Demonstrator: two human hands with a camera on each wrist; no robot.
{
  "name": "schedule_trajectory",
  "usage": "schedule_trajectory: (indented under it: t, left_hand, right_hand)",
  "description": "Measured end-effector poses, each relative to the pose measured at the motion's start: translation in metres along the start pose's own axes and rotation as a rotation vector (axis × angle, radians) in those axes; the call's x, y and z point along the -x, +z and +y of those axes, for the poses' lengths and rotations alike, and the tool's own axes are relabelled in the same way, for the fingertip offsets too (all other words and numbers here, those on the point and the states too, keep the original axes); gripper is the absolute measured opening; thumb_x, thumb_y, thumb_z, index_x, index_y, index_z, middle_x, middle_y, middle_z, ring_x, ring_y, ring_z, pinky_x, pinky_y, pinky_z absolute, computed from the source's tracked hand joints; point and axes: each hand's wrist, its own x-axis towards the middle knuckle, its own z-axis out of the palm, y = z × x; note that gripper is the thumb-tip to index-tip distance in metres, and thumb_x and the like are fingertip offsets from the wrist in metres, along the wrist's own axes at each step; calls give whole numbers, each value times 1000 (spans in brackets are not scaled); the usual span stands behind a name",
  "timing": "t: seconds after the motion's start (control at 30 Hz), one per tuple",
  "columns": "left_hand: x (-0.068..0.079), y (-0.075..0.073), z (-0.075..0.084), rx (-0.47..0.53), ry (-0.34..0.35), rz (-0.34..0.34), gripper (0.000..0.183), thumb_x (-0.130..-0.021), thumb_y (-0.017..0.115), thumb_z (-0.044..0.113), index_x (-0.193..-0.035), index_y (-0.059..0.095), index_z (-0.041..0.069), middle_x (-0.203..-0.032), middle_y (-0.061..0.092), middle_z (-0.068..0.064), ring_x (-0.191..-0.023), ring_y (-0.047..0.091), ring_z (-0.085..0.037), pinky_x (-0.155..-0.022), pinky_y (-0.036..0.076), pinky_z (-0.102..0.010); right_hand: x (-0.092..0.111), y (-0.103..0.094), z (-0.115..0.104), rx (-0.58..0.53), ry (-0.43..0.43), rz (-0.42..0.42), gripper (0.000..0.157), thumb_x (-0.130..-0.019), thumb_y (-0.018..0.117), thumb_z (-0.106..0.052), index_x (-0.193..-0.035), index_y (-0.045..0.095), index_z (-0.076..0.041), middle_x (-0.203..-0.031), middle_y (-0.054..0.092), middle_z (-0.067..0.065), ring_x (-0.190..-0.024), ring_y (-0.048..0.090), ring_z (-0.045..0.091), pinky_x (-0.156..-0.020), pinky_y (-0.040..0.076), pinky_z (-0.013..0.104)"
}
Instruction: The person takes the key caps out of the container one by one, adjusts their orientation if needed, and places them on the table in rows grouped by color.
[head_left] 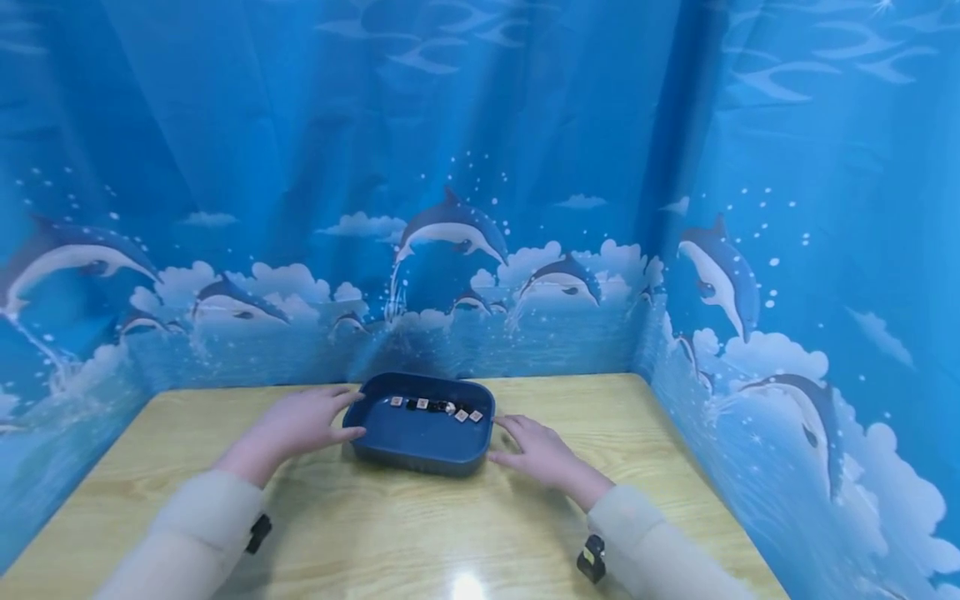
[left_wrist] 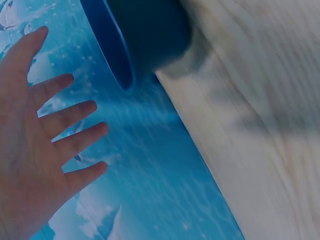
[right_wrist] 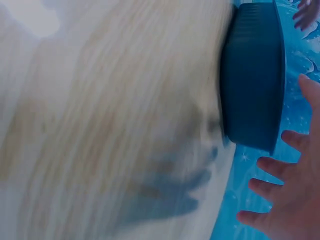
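Observation:
A dark blue plastic basin (head_left: 416, 435) with rounded corners stands on the table. Several small white square tiles (head_left: 462, 415) and small black pieces (head_left: 411, 405) lie along its far side. At the basin's left end is my left hand (head_left: 311, 421), its fingers spread and close to the rim; the left wrist view has them apart from the basin wall (left_wrist: 155, 35). On the opposite end my right hand (head_left: 540, 452) reaches toward the rim with spread fingers. In the right wrist view those fingers stand beside the basin's outer wall (right_wrist: 252, 75), gripping nothing.
The light wood table (head_left: 360, 533) runs under both forearms. A blue curtain (head_left: 480, 125) printed with dolphins rises behind the table and along its right side. Black devices (head_left: 592, 558) sit at both wrists.

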Motion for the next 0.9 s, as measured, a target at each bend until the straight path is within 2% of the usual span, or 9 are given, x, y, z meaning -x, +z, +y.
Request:
schedule_trajectory:
  t: [0.17, 0.33, 0.53, 0.73, 0.9]
  left_hand:
    - [-22, -2, 12, 26, -5, -49, 65, -91, 62, 50, -141, 52, 10, -140, 50, -21, -125, 48, -43, -100, 40, -58]
    - [-46, -2, 20, 21, 13, -80, 56, -95, 61, 42, -140, 52, 11, -137, 53, -19, -124, 50, -40, -100, 41, -56]
    - [-69, 2, 29, 14, 37, -149, 52, -97, 59, 37, -140, 52, 10, -135, 56, -16, -124, 52, -36, -100, 42, -52]
    - [-93, 9, 34, 37, 25, -250, 47, -99, 57, 32, -139, 53, 7, -136, 56, -14, -127, 49, -34, -104, 39, -51]
    - [-109, 16, 36, 72, 8, -294, 43, -99, 58, 28, -136, 55, 7, -136, 56, -13, -129, 47, -34, -105, 38, -50]
  right_hand:
    - [-5, 13, -6, -115, 12, -18, 78, -93, 57, -53, -152, 30, -11, -152, 36, 14, -136, 37, 36, -109, 28, 59]
    - [-8, 22, -10, -178, 47, -48, 85, -93, 56, -55, -156, 17, -13, -156, 27, 17, -139, 32, 37, -111, 26, 53]
    - [-5, 27, -12, -258, 124, -69, 80, -97, 48, -56, -158, 8, -23, -153, 29, 23, -135, 33, 46, -109, 26, 60]
    - [-6, 30, -16, -286, 178, -78, 76, -99, 42, -56, -158, 6, -25, -150, 31, 27, -137, 23, 51, -109, 15, 68]
    - [-7, 29, -17, -248, 183, -103, 75, -99, 39, -59, -158, 4, -28, -148, 37, 26, -137, 24, 53, -107, 18, 69]
